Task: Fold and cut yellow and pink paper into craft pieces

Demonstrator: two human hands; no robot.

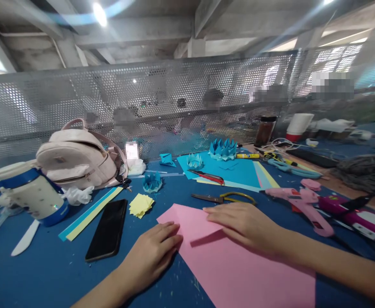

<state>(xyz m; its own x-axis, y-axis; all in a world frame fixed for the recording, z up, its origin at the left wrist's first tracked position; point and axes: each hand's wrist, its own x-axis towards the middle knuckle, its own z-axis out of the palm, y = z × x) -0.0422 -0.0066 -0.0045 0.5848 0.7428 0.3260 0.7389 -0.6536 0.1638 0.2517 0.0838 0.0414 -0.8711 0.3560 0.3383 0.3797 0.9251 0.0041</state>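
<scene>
A large sheet of pink paper (258, 278) lies on the blue table in front of me, its far corner folded over into a flap (195, 222). The flap's near edge stands slightly raised and casts a shadow. My left hand (160, 246) grips the paper's left edge, fingertips on top and closed together. On the right side of the fold, my right hand (248, 224) holds the flap with its fingers over it; the thumb is hidden. Just beyond the paper lie scissors (222, 198) with yellow handles. Small yellow paper pieces (141, 205) are stacked near the left hand.
At left are a black phone (107, 231), paper strips (91, 214), a cup (30, 192) and a backpack (78, 158). Folded blue paper crowns (223, 150) and blue sheets (241, 171) lie at the back. A pink glue gun (305, 203) rests at right.
</scene>
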